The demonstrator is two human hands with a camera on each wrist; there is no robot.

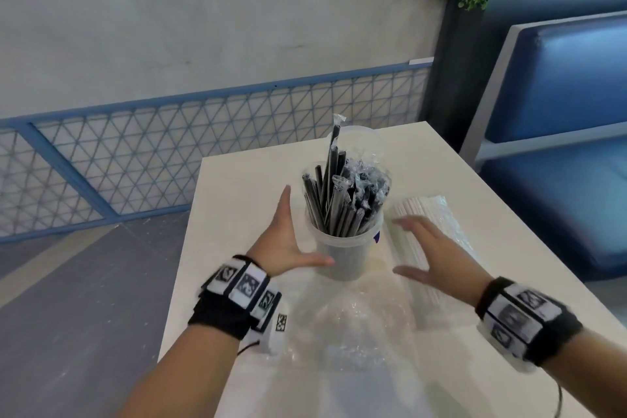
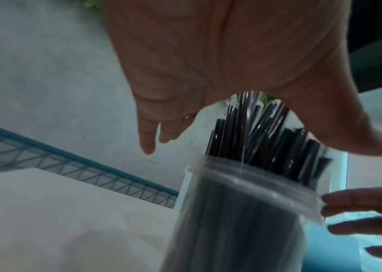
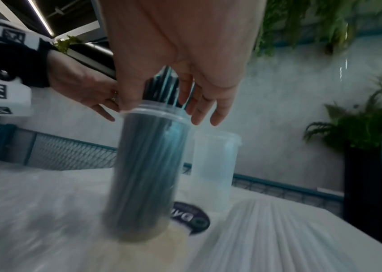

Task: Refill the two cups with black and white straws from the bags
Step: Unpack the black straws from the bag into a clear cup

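Only right wrist shows second cup [image 3: 213,165] clearly.

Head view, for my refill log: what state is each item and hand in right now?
Near cup: upright, packed with black straws.
Far cup: upright, empty.
White straws: lying bagged on the table.
Empty bag: crumpled flat.
Left hand: open beside the near cup.
Right hand: open, holding nothing.

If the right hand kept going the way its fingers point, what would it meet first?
Probably the bag of white straws beneath its fingertips; the right hand is open, beside the cup of black straws. Depth is unclear.
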